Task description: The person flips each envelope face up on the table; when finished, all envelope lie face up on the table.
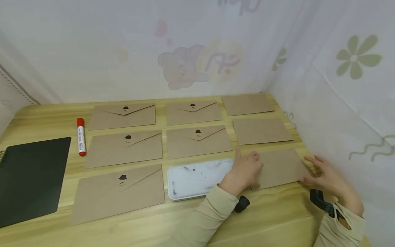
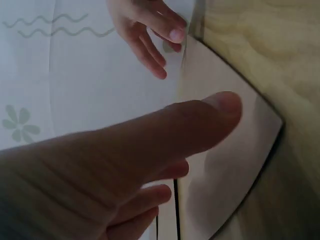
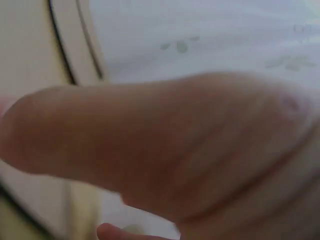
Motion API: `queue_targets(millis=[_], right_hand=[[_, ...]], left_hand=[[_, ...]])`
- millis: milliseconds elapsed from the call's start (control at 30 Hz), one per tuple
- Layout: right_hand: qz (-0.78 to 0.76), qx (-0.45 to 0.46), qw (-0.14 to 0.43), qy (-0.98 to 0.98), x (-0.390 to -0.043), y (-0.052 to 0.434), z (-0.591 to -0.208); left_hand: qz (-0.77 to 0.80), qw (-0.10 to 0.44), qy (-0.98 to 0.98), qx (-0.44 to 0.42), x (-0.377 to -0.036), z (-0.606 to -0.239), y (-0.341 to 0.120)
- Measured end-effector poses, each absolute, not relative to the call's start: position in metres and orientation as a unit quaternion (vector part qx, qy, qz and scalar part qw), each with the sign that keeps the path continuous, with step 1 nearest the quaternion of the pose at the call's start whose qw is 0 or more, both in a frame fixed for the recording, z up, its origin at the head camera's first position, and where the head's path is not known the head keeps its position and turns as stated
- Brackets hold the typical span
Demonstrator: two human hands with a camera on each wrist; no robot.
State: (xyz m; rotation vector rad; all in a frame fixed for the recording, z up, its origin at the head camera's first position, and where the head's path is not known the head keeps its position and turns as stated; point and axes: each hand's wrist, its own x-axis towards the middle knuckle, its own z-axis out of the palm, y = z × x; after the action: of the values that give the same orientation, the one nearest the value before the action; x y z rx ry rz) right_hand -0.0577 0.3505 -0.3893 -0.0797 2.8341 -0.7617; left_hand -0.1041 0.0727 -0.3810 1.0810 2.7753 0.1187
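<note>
In the head view a plain brown envelope (image 1: 280, 168) lies at the front right, its flapless face up. My left hand (image 1: 247, 168) is at its left edge, fingers slightly bent and thumb apart from them. At its right edge is my right hand (image 1: 331, 176), thumb by the corner and fingers spread. The left wrist view shows the left thumb (image 2: 200, 120) stretched over the envelope (image 2: 225, 145), not pinching it. A thumb (image 3: 85, 130) fills much of the right wrist view and hides most of the contact there.
Two more plain envelopes (image 1: 262, 131) lie behind. Several flap-up envelopes (image 1: 123, 195) with a hat print form rows at left and centre. A flat white case (image 1: 197, 178) sits beside the left hand. Farther left are a red marker (image 1: 81, 137) and a black spiral notebook (image 1: 34, 178). Curtains (image 1: 355, 113) border the table.
</note>
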Motion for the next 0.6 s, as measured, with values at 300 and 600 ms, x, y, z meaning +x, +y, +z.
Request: queue_targets(millis=[300, 600], right_hand=[[-0.269, -0.030, 0.099, 0.958, -0.057, 0.354, -0.403], [-0.251, -0.009, 0.100, 0.963, -0.057, 0.348, -0.403]], left_hand=[[0.023, 0.107, 0.929, 0.354, -0.099, -0.394, 0.079], [0.083, 0.125, 0.911, 0.384, -0.101, -0.394, 0.077]])
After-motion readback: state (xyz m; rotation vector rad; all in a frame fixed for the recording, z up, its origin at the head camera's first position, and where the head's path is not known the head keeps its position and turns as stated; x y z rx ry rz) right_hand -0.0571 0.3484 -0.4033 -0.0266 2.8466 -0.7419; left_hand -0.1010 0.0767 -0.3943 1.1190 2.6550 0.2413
